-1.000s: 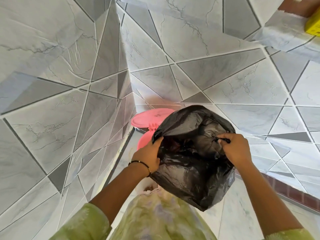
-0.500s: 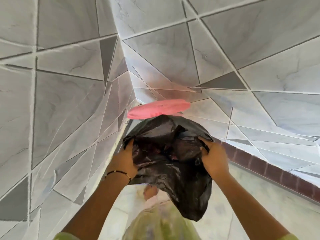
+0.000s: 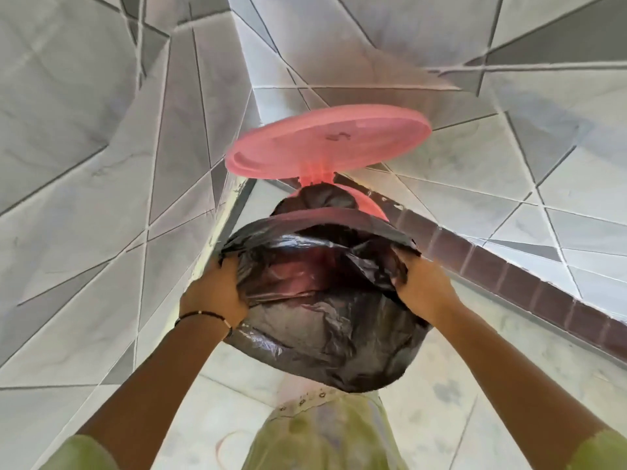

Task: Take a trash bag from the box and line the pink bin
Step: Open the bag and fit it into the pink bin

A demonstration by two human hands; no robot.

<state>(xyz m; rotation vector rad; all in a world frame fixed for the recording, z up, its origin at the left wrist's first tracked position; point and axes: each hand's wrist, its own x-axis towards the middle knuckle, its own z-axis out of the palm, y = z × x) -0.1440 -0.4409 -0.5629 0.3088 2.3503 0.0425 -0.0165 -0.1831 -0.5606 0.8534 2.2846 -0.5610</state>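
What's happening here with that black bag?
A person is lining a pink bin with a black trash bag. The left hand and right hand each grip one side of the bag's mouth and hold it spread open at the bin's top. The bin's pink lid stands flipped up behind it. Much of the bag bulges toward the person, so the lining doesn't look finished.

Your one head cam, steeply down and close over both forearms, facing the tiled wall corner (image 3: 230, 184).
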